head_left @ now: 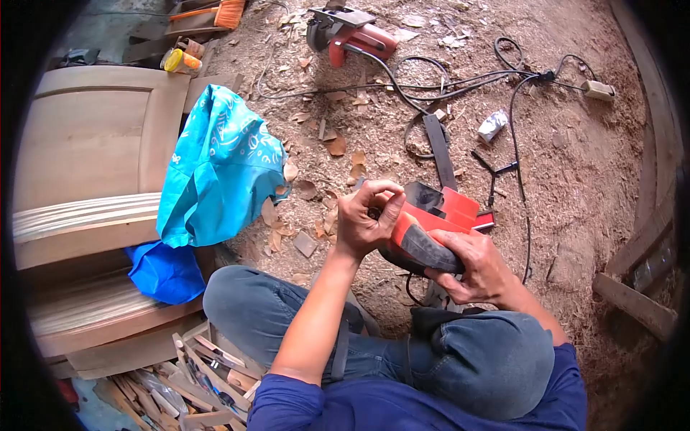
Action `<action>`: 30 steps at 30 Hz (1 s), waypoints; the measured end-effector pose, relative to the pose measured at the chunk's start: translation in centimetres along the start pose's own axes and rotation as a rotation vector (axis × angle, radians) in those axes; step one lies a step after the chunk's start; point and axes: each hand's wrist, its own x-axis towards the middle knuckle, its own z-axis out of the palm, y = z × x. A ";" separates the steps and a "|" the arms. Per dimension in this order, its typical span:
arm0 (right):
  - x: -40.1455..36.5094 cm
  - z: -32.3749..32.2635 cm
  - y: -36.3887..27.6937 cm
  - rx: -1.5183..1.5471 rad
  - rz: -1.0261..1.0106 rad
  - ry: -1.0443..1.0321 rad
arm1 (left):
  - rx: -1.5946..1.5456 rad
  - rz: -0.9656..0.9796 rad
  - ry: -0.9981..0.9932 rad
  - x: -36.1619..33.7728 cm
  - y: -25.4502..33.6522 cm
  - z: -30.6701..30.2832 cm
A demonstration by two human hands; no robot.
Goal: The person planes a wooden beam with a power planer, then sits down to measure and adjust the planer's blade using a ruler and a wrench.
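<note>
A red and black electric planer (424, 233) is held tilted above my lap. My right hand (474, 266) is wrapped round its dark rubber-covered part. My left hand (368, 219) is at the planer's left side, thumb and forefinger pinched together. What lies between those fingers is hidden. Just beyond the planer, a long dark flat strip (440, 152) lies on the ground. A black three-armed wrench (494, 171) rests to its right, with a small red and black item (484, 220) below it.
Wood shavings cover the ground. A second red power tool (363, 42) lies at the back, near tangled black cords (467, 82) and a socket block (598, 90). Wooden panels (93, 136) with a turquoise cloth bag (223, 172) are stacked left. Wood offcuts (208, 381) lie lower left.
</note>
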 end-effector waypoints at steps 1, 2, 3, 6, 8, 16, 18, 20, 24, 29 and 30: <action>0.0 0.0 -0.1 0.001 0.028 -0.003 | -0.002 0.000 0.000 0.0 0.0 0.1; -0.1 0.0 0.0 -0.001 0.027 -0.003 | -0.004 -0.002 0.006 0.0 -0.2 0.2; -0.1 0.1 0.1 -0.010 0.035 -0.007 | -0.005 -0.005 0.013 0.1 -0.3 0.3; -0.1 0.2 0.0 -0.017 0.053 -0.006 | 0.009 -0.011 0.020 -0.1 -0.7 0.5; -0.2 0.2 -0.1 -0.020 0.063 0.001 | 0.019 -0.006 0.019 -0.1 -0.8 0.5; 0.1 0.8 0.2 0.054 0.054 0.033 | 0.036 -0.041 0.029 -0.3 -0.5 -0.1; 0.2 0.0 0.3 0.057 0.038 0.000 | -0.008 -0.030 -0.144 0.4 0.1 -1.2; 0.5 -0.4 0.2 0.059 0.023 -0.035 | -0.071 -0.049 -0.173 0.6 0.6 -1.6; 0.7 -0.4 -0.3 0.038 0.023 -0.029 | -0.025 -0.048 0.000 -0.2 0.2 -0.2; 1.1 0.9 -0.2 0.013 0.020 -0.009 | 0.013 -0.122 0.466 -0.1 0.4 1.9; 1.0 0.8 -0.2 0.015 0.022 -0.015 | 0.013 -0.127 0.470 -0.4 0.3 1.7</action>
